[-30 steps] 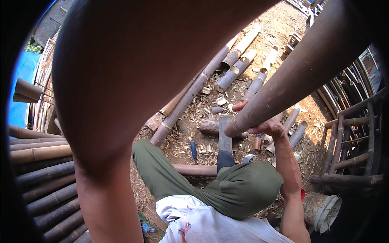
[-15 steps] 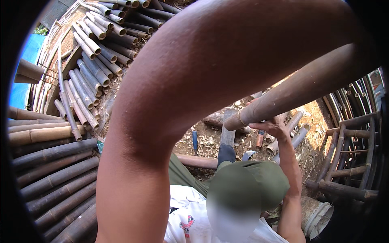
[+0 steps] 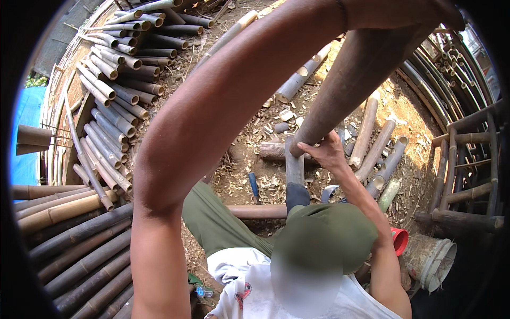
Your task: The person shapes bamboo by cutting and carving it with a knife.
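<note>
A thick grey-brown bamboo pole (image 3: 353, 82) slants up from the middle toward the upper right. My right hand (image 3: 325, 151) grips its lower end, thumb on the near side and fingers mostly behind. Raised and bent, my left arm reaches across the top; my left hand (image 3: 445, 15) is at the pole's upper end, dark and partly cut by the picture rim. Below the pole's lower end, a flat grey board (image 3: 295, 173) with a dark-covered near end lies on a short log (image 3: 273, 151). A blue-handled tool (image 3: 253, 185) stands to the left.
Stacked bamboo lengths (image 3: 114, 125) fill the left side. Cut bamboo pieces (image 3: 374, 149) and chips lie to the right. A bamboo pole (image 3: 257, 212) crosses before my legs. At the right are a bamboo frame (image 3: 467, 189), a dirty white bucket (image 3: 429, 263) and a red container (image 3: 399, 241).
The bamboo pole is tipped up more steeply, its upper end farther away. My left forearm has moved up and away, uncovering more ground. My right hand stays on the lower end.
</note>
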The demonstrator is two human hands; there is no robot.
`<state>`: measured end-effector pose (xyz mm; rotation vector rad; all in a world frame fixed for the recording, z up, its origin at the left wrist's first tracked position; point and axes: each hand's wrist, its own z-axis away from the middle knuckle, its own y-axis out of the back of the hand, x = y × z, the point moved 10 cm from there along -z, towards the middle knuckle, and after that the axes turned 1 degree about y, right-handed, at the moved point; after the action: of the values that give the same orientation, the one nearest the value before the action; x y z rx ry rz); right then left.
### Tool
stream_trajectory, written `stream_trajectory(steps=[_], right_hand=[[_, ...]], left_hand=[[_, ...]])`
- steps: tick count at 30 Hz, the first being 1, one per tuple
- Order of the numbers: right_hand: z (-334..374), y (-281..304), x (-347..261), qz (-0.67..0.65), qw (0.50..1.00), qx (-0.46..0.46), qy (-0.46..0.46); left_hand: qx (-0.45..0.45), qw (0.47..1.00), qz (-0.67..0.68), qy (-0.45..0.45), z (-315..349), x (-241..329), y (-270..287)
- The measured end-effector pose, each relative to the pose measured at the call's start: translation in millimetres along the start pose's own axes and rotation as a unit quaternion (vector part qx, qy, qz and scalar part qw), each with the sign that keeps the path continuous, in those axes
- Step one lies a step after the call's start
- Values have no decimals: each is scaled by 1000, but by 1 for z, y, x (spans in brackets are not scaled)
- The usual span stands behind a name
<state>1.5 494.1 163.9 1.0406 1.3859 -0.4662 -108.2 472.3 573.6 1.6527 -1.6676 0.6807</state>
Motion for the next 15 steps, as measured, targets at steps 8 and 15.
stream_trajectory(steps=[8,15], right_hand=[[27,108,144,365,893,11,-264],[111,98,289,415,827,18,-380]], left_hand=[[93,987,101,89,49,-82,46],[199,975,78,62,125,-79,91]])
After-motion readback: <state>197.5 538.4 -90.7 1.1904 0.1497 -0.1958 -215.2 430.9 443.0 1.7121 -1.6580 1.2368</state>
